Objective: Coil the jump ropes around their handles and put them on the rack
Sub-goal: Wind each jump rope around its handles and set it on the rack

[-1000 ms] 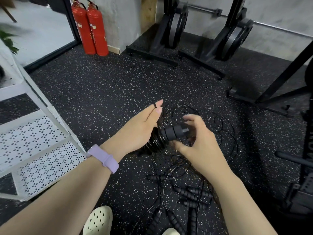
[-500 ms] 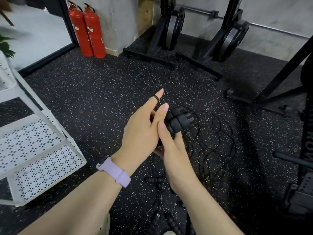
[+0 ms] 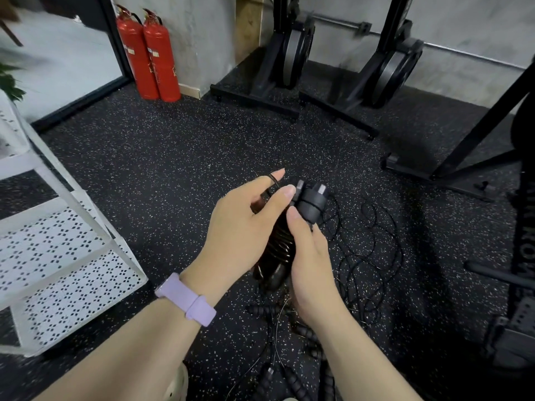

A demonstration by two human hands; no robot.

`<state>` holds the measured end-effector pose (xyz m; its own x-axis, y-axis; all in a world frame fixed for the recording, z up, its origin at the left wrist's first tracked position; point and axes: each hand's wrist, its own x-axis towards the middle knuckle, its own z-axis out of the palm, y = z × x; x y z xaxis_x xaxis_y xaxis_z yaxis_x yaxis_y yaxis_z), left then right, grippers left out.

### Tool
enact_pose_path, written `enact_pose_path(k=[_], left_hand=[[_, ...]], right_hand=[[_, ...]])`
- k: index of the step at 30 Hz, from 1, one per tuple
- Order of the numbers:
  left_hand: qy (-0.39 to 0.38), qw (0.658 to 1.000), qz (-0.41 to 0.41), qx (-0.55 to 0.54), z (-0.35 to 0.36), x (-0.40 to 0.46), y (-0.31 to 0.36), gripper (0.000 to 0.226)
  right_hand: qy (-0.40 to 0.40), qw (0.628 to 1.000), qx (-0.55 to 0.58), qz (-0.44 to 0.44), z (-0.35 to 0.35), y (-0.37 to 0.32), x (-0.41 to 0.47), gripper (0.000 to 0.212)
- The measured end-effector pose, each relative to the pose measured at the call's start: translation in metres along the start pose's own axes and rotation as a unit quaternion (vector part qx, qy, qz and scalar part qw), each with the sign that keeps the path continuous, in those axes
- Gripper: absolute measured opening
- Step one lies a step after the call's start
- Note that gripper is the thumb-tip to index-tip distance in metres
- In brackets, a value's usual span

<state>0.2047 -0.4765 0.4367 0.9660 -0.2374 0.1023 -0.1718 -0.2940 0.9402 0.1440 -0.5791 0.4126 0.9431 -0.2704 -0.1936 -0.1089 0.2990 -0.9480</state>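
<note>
right hand (image 3: 312, 264): curled round the pair of jump rope handles (image 3: 292, 227), gripping them from the right side, thumb up near the caps

left hand (image 3: 246, 224): pinching the thin black cord (image 3: 273, 180), which loops over the index finger; the other fingers rest against the bundle

handles: held together in front of the body, above the floor, long axis running up and away, caps at the far end, already partly wrapped with cord

loose cord (image 3: 367, 250): trails off to the right in messy loops on the rubber floor (image 3: 173, 157), so I'd guess several wraps are left

other ropes (image 3: 289, 380): lying uncoiled near the feet, not done yet

rack (image 3: 66, 250): white perforated shelf off to the left, left hand is nearer to it

key bit: the cord feeds in from the left hand's side, crossways to the handles' axis, so the next wrap probably goes round them, not along
</note>
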Motion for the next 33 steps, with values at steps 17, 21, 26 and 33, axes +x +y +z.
enact_pose_path(k=[17, 21, 26, 33], left_hand=[[0.005, 0.999, 0.016, -0.029, -0.026, 0.001, 0.004, 0.034], [0.023, 0.999, 0.003, -0.043, -0.020, -0.001, 0.009, 0.037], [0.048, 0.998, -0.004, -0.029, -0.006, -0.002, 0.008, 0.030], [0.096, 0.995, 0.026, 0.019, 0.012, -0.009, 0.010, 0.025]], right_hand=[[-0.144, 0.983, -0.014, 0.114, -0.017, -0.019, 0.003, 0.053], [-0.115, 0.983, 0.053, 0.134, -0.012, -0.017, 0.002, 0.050], [-0.009, 0.990, 0.067, 0.122, -0.001, -0.009, -0.003, 0.043], [0.078, 0.996, 0.029, 0.026, 0.007, -0.005, -0.010, 0.017]])
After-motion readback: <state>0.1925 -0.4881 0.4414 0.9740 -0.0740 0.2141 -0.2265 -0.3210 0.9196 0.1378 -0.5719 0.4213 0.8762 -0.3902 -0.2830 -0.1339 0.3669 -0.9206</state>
